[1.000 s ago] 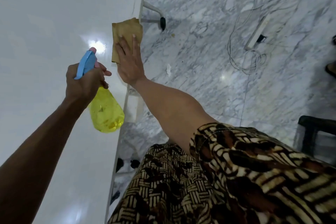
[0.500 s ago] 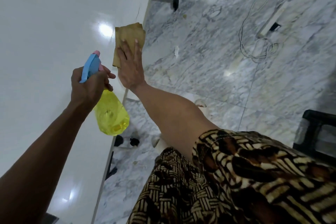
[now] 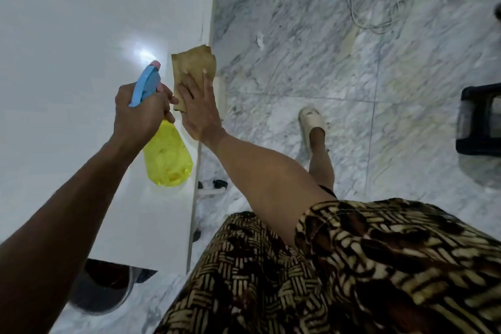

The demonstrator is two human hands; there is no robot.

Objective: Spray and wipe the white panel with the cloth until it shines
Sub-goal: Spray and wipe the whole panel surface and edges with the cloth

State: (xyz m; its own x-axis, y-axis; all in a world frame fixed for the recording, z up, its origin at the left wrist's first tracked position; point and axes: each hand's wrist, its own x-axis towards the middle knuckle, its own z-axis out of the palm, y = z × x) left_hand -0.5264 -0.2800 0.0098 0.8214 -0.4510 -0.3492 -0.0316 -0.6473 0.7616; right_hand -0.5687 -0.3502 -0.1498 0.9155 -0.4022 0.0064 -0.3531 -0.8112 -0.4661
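1 spray bottle [image 3: 167, 156], yellow body, blue trigger head: my left hand [image 3: 139, 114] fingers curled round neck, nozzle aimed at white panel [image 3: 67, 62]. 1 tan cloth [image 3: 193, 68] at panel's right edge: my right hand [image 3: 200, 108] pressing it flat, fingers straight, slightly spread. Panel glossy, 1 bright light glare near cloth. Floor [image 3: 339, 84] grey-veined marble tile. 1 white cable coil [image 3: 374, 11] far right, 1 beige slipper [image 3: 311, 122] on my foot, 1 black stool [image 3: 479, 119] at right edge.
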